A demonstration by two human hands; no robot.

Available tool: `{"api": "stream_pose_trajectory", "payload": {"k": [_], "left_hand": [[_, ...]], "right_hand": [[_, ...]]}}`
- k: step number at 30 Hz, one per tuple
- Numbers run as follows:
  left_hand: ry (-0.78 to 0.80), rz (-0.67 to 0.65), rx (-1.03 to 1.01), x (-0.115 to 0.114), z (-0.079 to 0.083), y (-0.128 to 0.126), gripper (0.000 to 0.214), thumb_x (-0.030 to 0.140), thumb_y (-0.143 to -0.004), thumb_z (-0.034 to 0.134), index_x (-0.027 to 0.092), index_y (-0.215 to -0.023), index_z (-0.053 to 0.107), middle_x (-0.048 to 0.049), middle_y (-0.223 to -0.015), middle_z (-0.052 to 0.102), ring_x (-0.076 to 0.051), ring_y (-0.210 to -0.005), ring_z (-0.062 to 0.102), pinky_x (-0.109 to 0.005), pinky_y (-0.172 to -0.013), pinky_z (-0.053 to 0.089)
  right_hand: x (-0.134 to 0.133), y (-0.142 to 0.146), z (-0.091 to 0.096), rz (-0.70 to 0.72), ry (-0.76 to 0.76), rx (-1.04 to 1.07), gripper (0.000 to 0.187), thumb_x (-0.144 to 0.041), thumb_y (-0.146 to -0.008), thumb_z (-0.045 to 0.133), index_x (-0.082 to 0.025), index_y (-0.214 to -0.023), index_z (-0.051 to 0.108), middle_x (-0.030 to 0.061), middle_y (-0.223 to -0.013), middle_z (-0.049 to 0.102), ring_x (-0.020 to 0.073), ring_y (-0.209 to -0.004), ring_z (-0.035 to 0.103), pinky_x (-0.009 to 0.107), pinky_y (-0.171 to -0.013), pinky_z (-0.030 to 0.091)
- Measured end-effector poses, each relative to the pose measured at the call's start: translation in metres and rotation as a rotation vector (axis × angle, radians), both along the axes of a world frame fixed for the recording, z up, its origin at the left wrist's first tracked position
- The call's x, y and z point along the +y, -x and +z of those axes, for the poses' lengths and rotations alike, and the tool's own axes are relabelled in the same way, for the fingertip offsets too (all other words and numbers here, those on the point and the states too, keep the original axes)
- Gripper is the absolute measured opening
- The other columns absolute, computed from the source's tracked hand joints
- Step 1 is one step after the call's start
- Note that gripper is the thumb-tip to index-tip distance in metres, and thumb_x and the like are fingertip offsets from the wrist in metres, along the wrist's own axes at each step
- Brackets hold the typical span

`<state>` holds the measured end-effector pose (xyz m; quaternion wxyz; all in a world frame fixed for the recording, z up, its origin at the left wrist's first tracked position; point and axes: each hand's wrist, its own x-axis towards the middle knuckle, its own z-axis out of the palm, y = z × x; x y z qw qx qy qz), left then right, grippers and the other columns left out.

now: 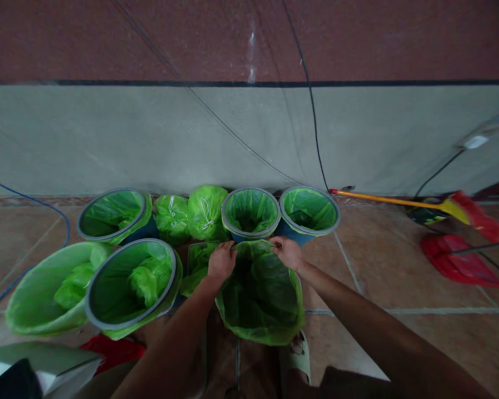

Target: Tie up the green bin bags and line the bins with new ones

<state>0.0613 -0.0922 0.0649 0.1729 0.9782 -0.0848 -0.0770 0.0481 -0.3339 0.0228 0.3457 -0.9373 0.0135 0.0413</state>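
A translucent green plastic bag [261, 299] hangs open in front of me, above the tiled floor. My left hand [221, 261] is closed on the left side of its mouth, and my right hand [288, 252] is closed on the right side. Just beyond the hands stand two blue bins with grey rims and green liners, one in the middle [251, 213] and one to its right [310, 210]. Two knotted green bags [191, 213] lie on the floor to the left of those bins.
Three more green-lined bins stand at the left [112, 213] [131, 282] [45, 293]. A broom with a yellow handle [391, 200] and a red dustpan [457, 260] lie at the right by the grey wall [149, 138]. A blue cable [33, 200] runs along the left floor.
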Motion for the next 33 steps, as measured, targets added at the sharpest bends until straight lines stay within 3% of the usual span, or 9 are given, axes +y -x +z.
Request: {"api": "stream_pose_trajectory", "payload": {"k": [4,10,13,16,19,22,24,29,33], "left_hand": [[-0.155,-0.053,0.118,0.007,-0.008,-0.003,0.031,0.023,-0.093,0.04,0.021,-0.122,0.053,-0.0082,-0.1,0.07,-0.022,-0.094,0.067,-0.032,-0.084,0.048],[-0.183,-0.163,0.105,0.023,-0.014,0.013,0.032,0.015,-0.092,0.034,0.02,-0.115,0.056,-0.0093,-0.107,0.066,-0.02,-0.092,0.066,-0.03,-0.078,0.049],[-0.218,-0.26,0.123,0.029,-0.01,0.014,0.03,0.013,-0.086,0.041,0.019,-0.106,0.062,-0.011,-0.113,0.064,-0.023,-0.094,0.065,-0.035,-0.082,0.05],[-0.176,-0.352,0.028,0.033,-0.002,0.011,0.016,0.017,-0.08,0.052,0.019,-0.086,0.067,-0.0098,-0.128,0.058,-0.025,-0.105,0.062,-0.04,-0.097,0.045],[-0.018,-0.299,-0.119,0.026,0.005,0.001,0.02,0.023,-0.081,0.054,0.021,-0.097,0.066,-0.0076,-0.136,0.053,-0.023,-0.116,0.056,-0.036,-0.104,0.041],[0.074,-0.214,-0.108,0.008,0.004,-0.016,0.033,0.032,-0.09,0.048,0.02,-0.118,0.059,-0.008,-0.123,0.062,-0.019,-0.112,0.058,-0.031,-0.099,0.045],[0.033,-0.238,-0.018,-0.004,-0.001,-0.026,0.033,0.035,-0.093,0.045,0.019,-0.119,0.059,-0.0075,-0.114,0.066,-0.019,-0.106,0.061,-0.03,-0.095,0.047],[-0.207,-0.341,0.129,-0.017,-0.016,-0.038,0.027,0.029,-0.095,0.041,0.016,-0.106,0.063,-0.0127,-0.1,0.071,-0.024,-0.099,0.066,-0.034,-0.088,0.049],[-0.252,-0.316,0.15,-0.017,-0.018,-0.035,0.028,0.027,-0.096,0.038,0.017,-0.108,0.06,-0.0132,-0.1,0.071,-0.024,-0.098,0.067,-0.033,-0.084,0.049]], "right_hand": [[0.001,0.008,-0.003,-0.027,-0.032,-0.107,0.016,-0.02,-0.082,0.052,-0.02,-0.08,0.068,0.0028,-0.087,0.067,0.016,-0.08,0.062,0.027,-0.076,0.047],[-0.008,0.023,-0.005,0.22,0.153,-0.097,0.018,-0.016,-0.083,0.052,-0.021,-0.086,0.069,0.0055,-0.103,0.064,0.018,-0.102,0.057,0.031,-0.094,0.043],[-0.009,0.028,-0.005,0.271,0.242,-0.043,0.02,-0.02,-0.081,0.056,-0.021,-0.096,0.07,0.0072,-0.111,0.062,0.021,-0.11,0.054,0.034,-0.098,0.04],[-0.007,0.025,0.002,0.191,0.184,-0.132,0.021,-0.031,-0.086,0.056,-0.021,-0.094,0.071,0.0086,-0.119,0.06,0.0222,-0.114,0.054,0.036,-0.102,0.039],[0.001,0.011,0.015,0.083,0.114,-0.173,0.027,-0.037,-0.091,0.049,-0.021,-0.097,0.07,0.0078,-0.113,0.064,0.0202,-0.109,0.057,0.033,-0.098,0.042],[0.017,-0.009,0.022,0.133,0.136,-0.106,0.032,-0.036,-0.092,0.048,-0.019,-0.113,0.065,0.0078,-0.113,0.066,0.0198,-0.107,0.059,0.03,-0.094,0.043],[0.029,-0.02,0.018,0.205,0.191,-0.027,0.034,-0.035,-0.093,0.048,-0.019,-0.119,0.062,0.0085,-0.114,0.067,0.0205,-0.107,0.06,0.029,-0.093,0.043],[0.043,-0.032,0.0,0.247,0.386,0.157,0.028,-0.033,-0.094,0.045,-0.019,-0.103,0.067,0.0093,-0.1,0.071,0.0209,-0.097,0.064,0.028,-0.083,0.043],[0.043,-0.032,-0.001,0.229,0.389,0.17,0.027,-0.033,-0.094,0.045,-0.019,-0.106,0.065,0.01,-0.104,0.071,0.0209,-0.101,0.063,0.027,-0.085,0.044]]}}
